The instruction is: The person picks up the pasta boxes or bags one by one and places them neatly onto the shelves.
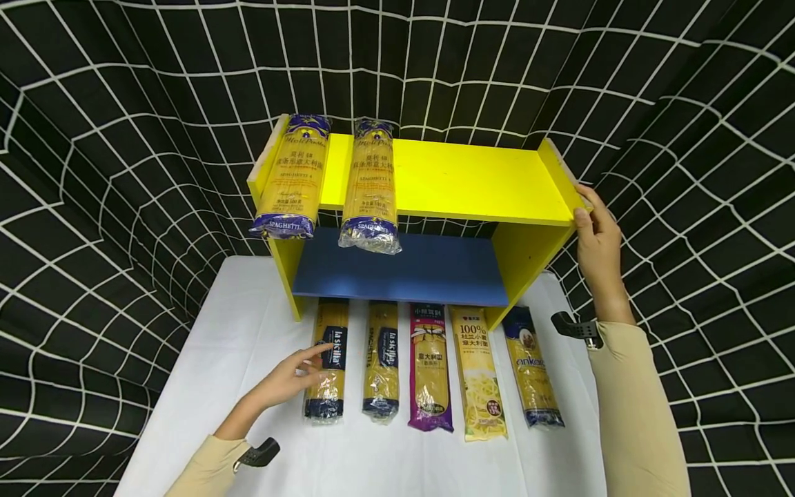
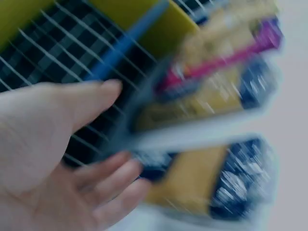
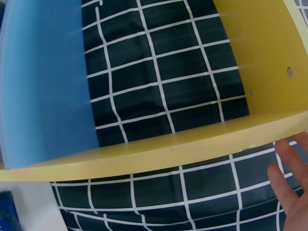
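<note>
My left hand [image 1: 288, 379], fingers loosely spread, is over the leftmost pack of spaghetti [image 1: 324, 393] with its dark blue label. Nothing is held in it; the left wrist view is blurred and shows a gap between thumb and fingers. A two-tier shelf [image 1: 472, 176], yellow with a blue lower board [image 1: 404, 266], stands at the back of the table. At its upper right corner, my right hand [image 1: 600, 241] grips the side panel's edge. In the right wrist view, fingers [image 3: 288, 173] lie along the panel's outer side; the thumb is hidden there.
Two yellow spaghetti packs [image 1: 292, 176] lie on the top board, jutting over its front edge. Along the white table [image 1: 261, 310], a second dark-labelled pack [image 1: 381, 366], a purple pack [image 1: 430, 373], a cream pack [image 1: 480, 379] and a blue-ended pack [image 1: 533, 373] lie in a row. Black gridded cloth [image 1: 466, 69] surrounds everything.
</note>
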`<act>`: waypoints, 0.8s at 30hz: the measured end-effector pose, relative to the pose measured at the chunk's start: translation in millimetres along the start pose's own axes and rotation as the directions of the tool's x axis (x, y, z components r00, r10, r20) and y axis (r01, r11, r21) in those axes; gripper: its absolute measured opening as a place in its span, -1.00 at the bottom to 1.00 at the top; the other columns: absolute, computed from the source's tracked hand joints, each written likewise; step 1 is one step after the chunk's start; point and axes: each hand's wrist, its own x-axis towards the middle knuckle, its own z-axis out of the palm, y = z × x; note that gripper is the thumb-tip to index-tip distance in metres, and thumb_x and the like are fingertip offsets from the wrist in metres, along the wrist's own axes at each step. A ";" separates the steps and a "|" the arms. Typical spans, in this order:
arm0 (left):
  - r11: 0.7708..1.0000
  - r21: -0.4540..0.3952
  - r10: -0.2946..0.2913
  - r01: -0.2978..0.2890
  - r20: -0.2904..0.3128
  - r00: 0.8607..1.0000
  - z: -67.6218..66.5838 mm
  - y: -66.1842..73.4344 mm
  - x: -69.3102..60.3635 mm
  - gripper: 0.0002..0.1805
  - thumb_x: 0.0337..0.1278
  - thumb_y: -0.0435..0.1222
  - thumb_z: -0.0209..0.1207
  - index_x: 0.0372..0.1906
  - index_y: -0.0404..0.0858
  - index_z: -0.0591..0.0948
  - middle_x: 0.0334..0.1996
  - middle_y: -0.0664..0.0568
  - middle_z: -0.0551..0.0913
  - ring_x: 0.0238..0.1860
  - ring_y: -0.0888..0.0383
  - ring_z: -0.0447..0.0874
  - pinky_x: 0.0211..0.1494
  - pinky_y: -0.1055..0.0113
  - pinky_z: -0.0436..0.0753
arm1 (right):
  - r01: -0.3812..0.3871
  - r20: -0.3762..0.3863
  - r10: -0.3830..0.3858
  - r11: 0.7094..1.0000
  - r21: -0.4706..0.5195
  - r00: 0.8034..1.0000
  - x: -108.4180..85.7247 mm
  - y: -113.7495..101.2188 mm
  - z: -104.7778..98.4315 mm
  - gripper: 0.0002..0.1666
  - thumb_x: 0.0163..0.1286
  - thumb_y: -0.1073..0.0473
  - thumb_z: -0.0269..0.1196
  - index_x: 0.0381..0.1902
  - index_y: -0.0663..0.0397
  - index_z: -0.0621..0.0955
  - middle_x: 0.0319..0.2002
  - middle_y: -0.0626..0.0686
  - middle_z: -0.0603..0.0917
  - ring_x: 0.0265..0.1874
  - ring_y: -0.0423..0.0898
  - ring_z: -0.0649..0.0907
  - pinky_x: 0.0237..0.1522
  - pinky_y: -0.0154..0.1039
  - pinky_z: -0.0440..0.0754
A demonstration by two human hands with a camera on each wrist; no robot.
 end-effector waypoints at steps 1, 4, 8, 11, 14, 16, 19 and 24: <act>0.998 0.024 -0.052 0.053 -0.049 0.997 4.0 -10.3 2.1 -0.32 0.35 -0.14 0.19 0.49 -0.16 0.28 0.19 -0.38 0.48 0.07 -0.16 0.60 -0.04 0.10 0.68 | 0.001 0.001 -0.001 1.000 0.002 1.000 0.3 0.0 -0.1 -0.53 0.59 0.03 -0.01 0.40 -0.31 0.44 0.07 0.00 0.58 -0.11 -0.33 0.52 -0.01 -0.54 0.43; 0.981 0.058 -0.177 0.186 -0.142 0.974 13.2 -36.7 8.4 -0.22 0.25 -0.10 0.27 0.51 -0.15 0.25 0.11 -0.43 0.48 -0.01 -0.13 0.60 -0.11 0.10 0.65 | 0.002 0.001 -0.002 1.000 0.010 1.000 1.6 1.2 0.0 -0.53 0.59 0.03 -0.01 0.40 -0.31 0.44 0.07 -0.03 0.58 -0.11 -0.33 0.52 -0.01 -0.54 0.44; 0.968 0.038 -0.238 0.249 -0.185 0.953 20.6 -58.0 17.7 -0.13 0.16 -0.10 0.34 0.51 -0.20 0.23 -0.06 -0.40 0.51 -0.21 0.03 0.57 -0.26 0.26 0.56 | -0.003 0.007 0.003 1.000 0.016 1.000 2.5 3.2 0.2 -0.54 0.59 0.03 -0.01 0.39 -0.34 0.44 0.09 -0.01 0.58 -0.10 -0.32 0.53 0.00 -0.53 0.44; 0.968 0.031 -0.235 0.248 -0.220 0.947 23.9 -65.0 24.8 -0.09 0.11 -0.09 0.38 0.51 -0.22 0.23 -0.13 -0.36 0.54 -0.30 0.08 0.55 -0.30 0.30 0.53 | -0.009 0.009 0.009 1.000 0.019 1.000 2.5 4.3 -0.1 -0.54 0.59 0.02 0.00 0.39 -0.36 0.44 0.12 -0.01 0.58 -0.08 -0.31 0.53 0.01 -0.52 0.44; 0.969 0.049 -0.222 0.242 -0.249 0.943 26.6 -66.9 30.8 -0.05 0.06 -0.07 0.41 0.51 -0.24 0.22 -0.18 -0.33 0.58 -0.29 0.06 0.54 -0.30 0.30 0.53 | -0.010 0.005 0.010 1.000 0.016 1.000 2.0 4.4 -0.5 -0.54 0.59 0.02 0.00 0.39 -0.35 0.44 0.10 -0.05 0.58 -0.09 -0.31 0.53 0.00 -0.52 0.43; 0.965 0.064 -0.229 0.254 -0.260 0.938 28.3 -65.7 34.0 -0.04 0.06 -0.07 0.41 0.51 -0.24 0.22 -0.22 -0.30 0.58 -0.26 0.05 0.52 -0.31 0.31 0.51 | -0.010 0.004 0.010 1.000 0.013 1.000 1.6 4.2 -0.8 -0.54 0.59 0.02 0.00 0.39 -0.34 0.44 0.08 -0.09 0.58 -0.10 -0.31 0.52 0.00 -0.52 0.43; 0.957 0.092 -0.241 0.275 -0.271 0.932 30.6 -62.0 38.4 -0.04 0.04 -0.10 0.41 0.51 -0.26 0.21 -0.32 -0.24 0.55 -0.29 0.03 0.46 -0.37 0.31 0.45 | -0.012 0.008 0.012 1.000 0.006 1.000 1.4 3.6 -1.0 -0.53 0.59 0.01 0.00 0.40 -0.33 0.44 0.06 -0.10 0.58 -0.11 -0.31 0.52 0.00 -0.52 0.43; 0.938 0.154 -0.257 0.312 -0.298 0.919 33.3 -52.6 43.2 -0.04 -0.04 -0.18 0.45 0.49 -0.22 0.25 -0.27 -0.26 0.54 -0.27 -0.01 0.44 -0.36 0.25 0.47 | -0.021 0.011 0.021 1.000 -0.001 1.000 1.4 2.3 -1.8 -0.53 0.59 0.00 -0.01 0.40 -0.34 0.43 0.06 -0.11 0.58 -0.11 -0.31 0.52 0.00 -0.52 0.43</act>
